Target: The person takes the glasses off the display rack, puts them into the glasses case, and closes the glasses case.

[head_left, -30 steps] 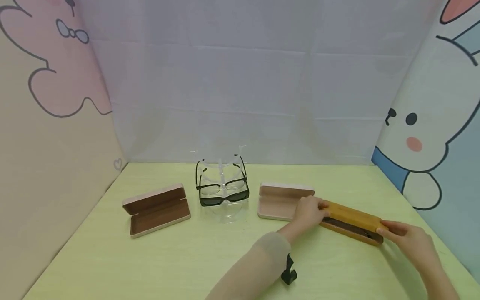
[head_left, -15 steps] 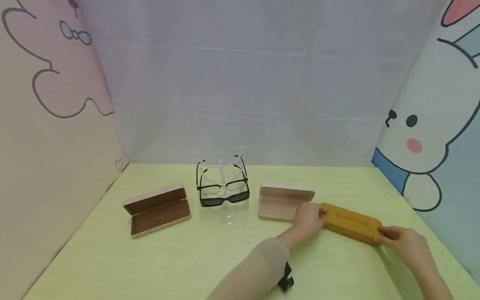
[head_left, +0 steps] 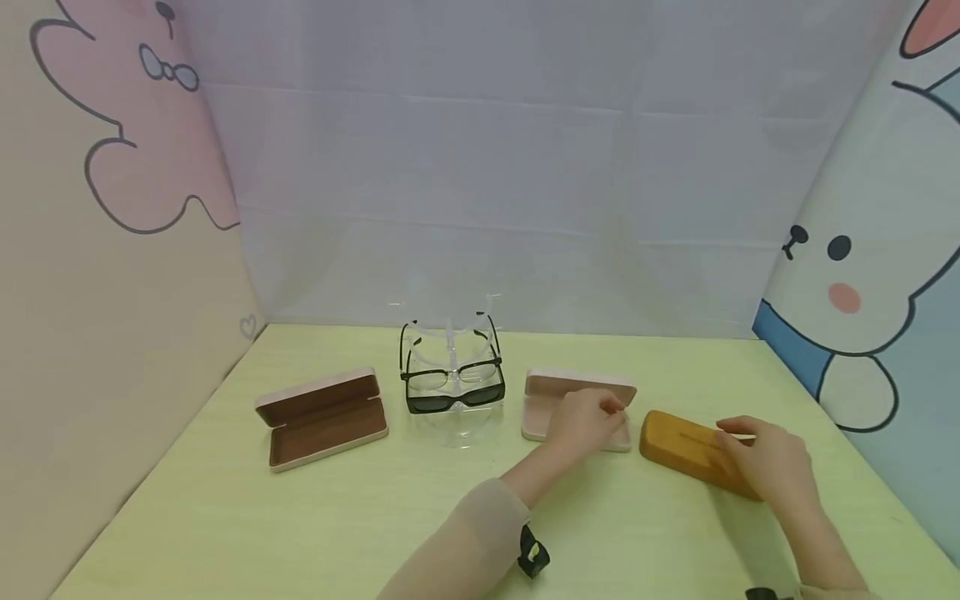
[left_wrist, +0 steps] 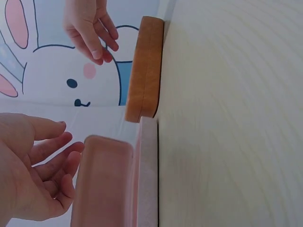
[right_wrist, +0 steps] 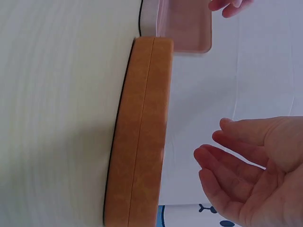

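Observation:
A mustard-brown glasses case point(head_left: 678, 446) lies closed on the table at the right, its two halves meeting along a seam in the right wrist view. My right hand point(head_left: 772, 467) hovers over its right end with relaxed fingers, apart from the case point(right_wrist: 137, 132) and holding nothing. My left hand point(head_left: 585, 425) is above a pale pink glasses case point(head_left: 540, 412) that stands with its lid up and nothing visible inside. In the left wrist view the left hand's fingers point(left_wrist: 52, 156) are loosely bent around nothing, beside the pink lid point(left_wrist: 104, 179).
On a clear display stand point(head_left: 452, 342) at the centre sit black-framed glasses point(head_left: 427, 379) with dark sunglasses point(head_left: 431, 405) below them. Another glasses case point(head_left: 326, 425), brown inside, stands with its lid up at the left. Printed cloth walls point(head_left: 847, 333) border the table.
The mustard case's lid has come down from partly raised to closed. Both hands have then let go: the left moved left over the pink case, the right lifted slightly and inward.

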A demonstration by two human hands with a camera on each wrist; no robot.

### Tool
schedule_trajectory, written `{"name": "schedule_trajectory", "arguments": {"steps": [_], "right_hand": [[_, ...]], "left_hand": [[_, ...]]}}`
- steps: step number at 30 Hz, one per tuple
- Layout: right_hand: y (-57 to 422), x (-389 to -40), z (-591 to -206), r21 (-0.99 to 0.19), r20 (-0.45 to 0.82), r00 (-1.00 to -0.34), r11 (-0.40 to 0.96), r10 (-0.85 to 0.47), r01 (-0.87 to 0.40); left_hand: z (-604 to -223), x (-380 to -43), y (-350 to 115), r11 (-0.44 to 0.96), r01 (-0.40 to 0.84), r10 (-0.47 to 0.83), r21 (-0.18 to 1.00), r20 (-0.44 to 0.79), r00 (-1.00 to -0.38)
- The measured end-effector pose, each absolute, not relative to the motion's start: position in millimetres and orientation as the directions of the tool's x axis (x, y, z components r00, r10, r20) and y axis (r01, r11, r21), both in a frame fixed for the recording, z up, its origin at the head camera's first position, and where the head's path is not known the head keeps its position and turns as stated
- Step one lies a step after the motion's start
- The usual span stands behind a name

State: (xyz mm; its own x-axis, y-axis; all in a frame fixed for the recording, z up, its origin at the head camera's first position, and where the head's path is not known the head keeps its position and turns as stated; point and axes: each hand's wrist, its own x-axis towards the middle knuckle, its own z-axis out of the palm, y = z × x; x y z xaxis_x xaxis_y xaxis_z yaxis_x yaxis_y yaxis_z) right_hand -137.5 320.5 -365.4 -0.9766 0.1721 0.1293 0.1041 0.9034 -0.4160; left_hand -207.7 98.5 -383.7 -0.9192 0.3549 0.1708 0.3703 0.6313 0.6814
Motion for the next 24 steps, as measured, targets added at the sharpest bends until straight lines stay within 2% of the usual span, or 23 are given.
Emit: {"name": "schedule_trajectory", "arguments": {"steps": [12, 18, 24], "right_hand": [[258.6, -151.8, -368.1, -0.558, 0.202, -0.972, 0.83, 0.121, -0.013], [227.1, -161.8, -372.4, -0.615, 0.245, -0.966, 0.784, 0.084, -0.088], [194.0, -171.4, -367.1, -0.649, 0.275, -0.961, 0.744, 0.035, -0.159]], "left_hand": [[-382.2, -212.0, 20.9, 0.55, 0.399, 0.282, 0.734, 0.286, -0.916], [-376.5, -210.5, -12.9, 0.562, 0.393, 0.195, 0.728, 0.345, -0.918], [-367.5, -211.8, -40.8, 0.523, 0.355, 0.077, 0.775, 0.372, -0.925]]}}
